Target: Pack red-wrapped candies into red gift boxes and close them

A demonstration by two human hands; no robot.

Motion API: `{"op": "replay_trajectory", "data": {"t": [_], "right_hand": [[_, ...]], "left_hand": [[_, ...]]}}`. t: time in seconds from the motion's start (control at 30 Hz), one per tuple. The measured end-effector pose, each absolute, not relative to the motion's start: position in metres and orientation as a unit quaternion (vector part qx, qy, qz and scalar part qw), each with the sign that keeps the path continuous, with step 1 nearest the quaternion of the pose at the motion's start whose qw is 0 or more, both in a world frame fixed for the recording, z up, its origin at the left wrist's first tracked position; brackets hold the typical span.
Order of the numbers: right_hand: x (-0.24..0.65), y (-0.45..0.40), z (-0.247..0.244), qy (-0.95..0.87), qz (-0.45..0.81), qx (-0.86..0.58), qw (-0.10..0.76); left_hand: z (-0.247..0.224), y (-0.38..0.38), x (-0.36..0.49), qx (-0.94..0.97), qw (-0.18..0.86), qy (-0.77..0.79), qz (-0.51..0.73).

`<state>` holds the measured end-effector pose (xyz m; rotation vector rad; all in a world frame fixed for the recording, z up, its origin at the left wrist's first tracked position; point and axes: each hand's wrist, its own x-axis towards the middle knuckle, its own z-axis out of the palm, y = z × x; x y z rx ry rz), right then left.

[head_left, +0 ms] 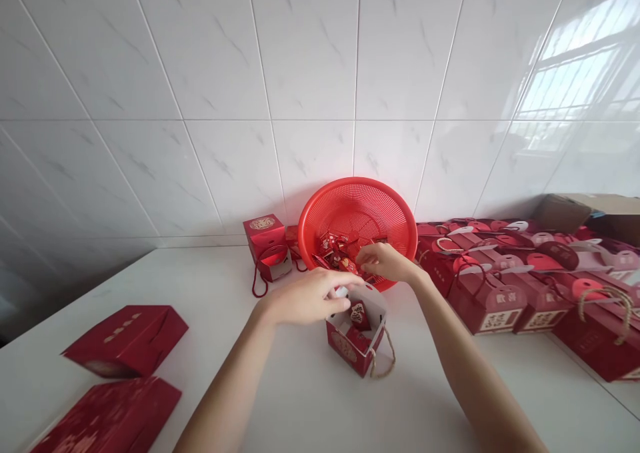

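Observation:
A small red gift box (349, 348) stands with its top open on the white table, a twine handle (385, 370) hanging at its right side. Inside it lies a red wrapped packet (359, 315). My left hand (305, 298) grips the box's upper left edge between thumb and fingers. Behind the box, a red plastic colander (357, 190) leans tilted against the wall, with several red wrapped packets (336, 245) in its lower part. My right hand (387, 262) is over the colander's front rim with its fingers curled at the packets; anything in the fingertips is hidden.
Left of the colander stands a red box (263, 234) with a dark red cord. Two red boxes (130, 336) lie at the left. Rows of closed red gift boxes (493, 300) fill the right side, with a cardboard box (590, 206) behind. A tiled wall (315, 73) bounds the back.

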<state>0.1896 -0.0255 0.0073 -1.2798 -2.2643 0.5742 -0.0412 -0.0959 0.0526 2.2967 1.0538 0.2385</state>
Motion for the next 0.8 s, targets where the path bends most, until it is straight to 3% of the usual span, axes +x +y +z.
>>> {"op": "replay_trajectory", "data": {"t": [0.13,0.27,0.47,0.67,0.8], "right_hand": [[0.194,-0.018,-0.006,-0.825,0.206,-0.502,0.16],[0.197,-0.012,-0.015,-0.822,0.2,-0.517,0.134],[0.203,-0.01,-0.011,-0.813,0.204,-0.51,0.193],[0.207,-0.02,0.007,-0.793,0.223,-0.477,0.308],[0.208,-0.047,0.034,-0.785,0.311,-0.37,0.388]], "left_hand": [[0.051,-0.085,-0.05,0.829,0.292,0.432,0.203],[0.047,-0.076,-0.057,0.819,0.313,0.427,0.222],[0.039,-0.065,-0.057,0.811,0.335,0.417,0.238],[0.037,-0.061,-0.056,0.81,0.329,0.417,0.248],[0.043,-0.066,-0.055,0.84,0.334,0.377,0.201]]}}
